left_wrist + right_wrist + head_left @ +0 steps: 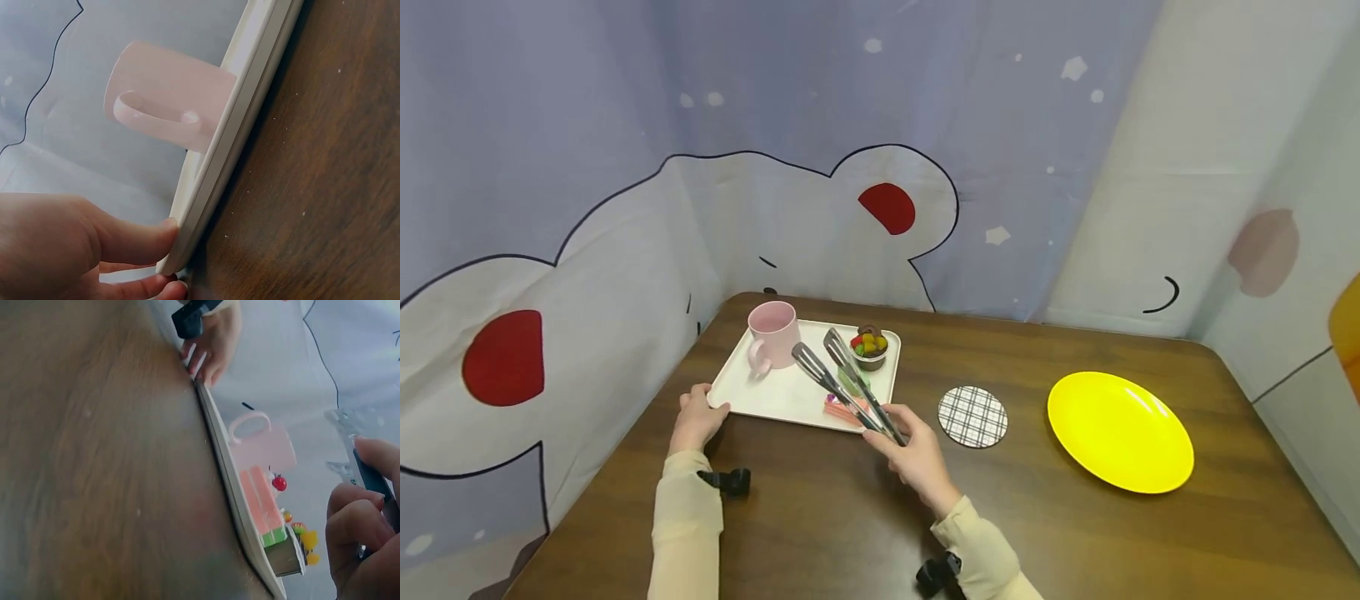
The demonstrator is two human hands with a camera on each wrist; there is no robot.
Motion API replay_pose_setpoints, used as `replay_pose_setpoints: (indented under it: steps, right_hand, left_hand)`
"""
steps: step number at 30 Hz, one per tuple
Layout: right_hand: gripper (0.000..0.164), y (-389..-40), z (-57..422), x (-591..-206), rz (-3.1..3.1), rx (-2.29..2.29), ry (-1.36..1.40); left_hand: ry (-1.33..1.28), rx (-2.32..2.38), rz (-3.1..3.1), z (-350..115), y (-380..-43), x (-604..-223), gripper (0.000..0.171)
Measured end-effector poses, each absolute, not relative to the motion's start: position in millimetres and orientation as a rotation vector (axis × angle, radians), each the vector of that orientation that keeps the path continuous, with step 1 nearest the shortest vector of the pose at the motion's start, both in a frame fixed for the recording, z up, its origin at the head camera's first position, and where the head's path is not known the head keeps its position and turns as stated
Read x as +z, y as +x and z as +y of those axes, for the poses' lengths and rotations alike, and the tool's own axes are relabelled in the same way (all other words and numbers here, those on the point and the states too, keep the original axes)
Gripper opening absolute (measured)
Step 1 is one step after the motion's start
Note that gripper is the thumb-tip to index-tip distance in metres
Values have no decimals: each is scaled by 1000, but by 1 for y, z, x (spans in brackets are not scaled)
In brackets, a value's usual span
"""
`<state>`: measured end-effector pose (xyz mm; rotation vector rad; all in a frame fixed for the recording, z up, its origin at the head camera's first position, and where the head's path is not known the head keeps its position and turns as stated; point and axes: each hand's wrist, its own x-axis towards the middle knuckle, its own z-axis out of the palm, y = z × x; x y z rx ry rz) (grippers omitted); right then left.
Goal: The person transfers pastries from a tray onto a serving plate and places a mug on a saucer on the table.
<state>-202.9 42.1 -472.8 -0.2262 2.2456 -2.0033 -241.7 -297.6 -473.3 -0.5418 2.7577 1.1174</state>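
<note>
My left hand [695,421] pinches the near left corner of a white tray [760,398], thumb on top of the rim and fingers below it in the left wrist view. In my right hand [917,454] are metal tongs [811,365] with dark handles, their arms apart and nothing between the tips. The tongs hang over the tray's right half. On the tray stand a pink mug [778,333], a cupcake [870,360] topped with fruit, and a pink cake slice [259,497]. A green piece [274,536] is partly hidden behind the tongs in the head view.
Right of the tray lies a round checked coaster [973,417]. A yellow plate [1120,432] sits farther right on the brown wooden table [820,517]. Printed curtains [1000,167] hang behind the table and at both sides.
</note>
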Motion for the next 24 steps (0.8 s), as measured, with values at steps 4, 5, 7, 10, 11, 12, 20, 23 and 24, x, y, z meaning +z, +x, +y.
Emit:
replay_pose_setpoints:
  steps: [4, 5, 7, 10, 11, 12, 20, 23, 24]
  right_hand:
    - [39, -207, 48, -477, 2255, -2071, -272]
    - [38, -208, 49, -478, 2239, -2100, -289]
    - [35, -210, 51, -479, 2169, -2169, -340]
    - [34, -211, 54, -480, 2044, -2241, -446]
    - [33, -212, 55, -480, 1999, -2258, -481]
    - [33, -212, 56, -480, 1964, -2268, -514]
    - [29, -213, 61, -478, 1977, -2221, -468]
    - [28, -215, 64, -476, 2148, -2089, -432]
    - [27, -216, 65, -476, 2218, -2039, -426]
  left_hand:
    - [-548, 1104, 2762, -296, -243, -473, 64]
    - [-551, 1102, 2761, -296, -243, -473, 64]
    - [-555, 1104, 2760, -296, -243, -473, 64]
    - [-552, 1105, 2755, -297, -242, -473, 64]
    - [-549, 1108, 2751, -297, -242, -473, 64]
    - [-544, 1110, 2750, -297, -242, -473, 64]
    - [-540, 1126, 2728, -298, -243, -473, 65]
    - [-543, 1139, 2717, -297, -244, -472, 65]
    - [-546, 1142, 2713, -297, -244, -472, 65]
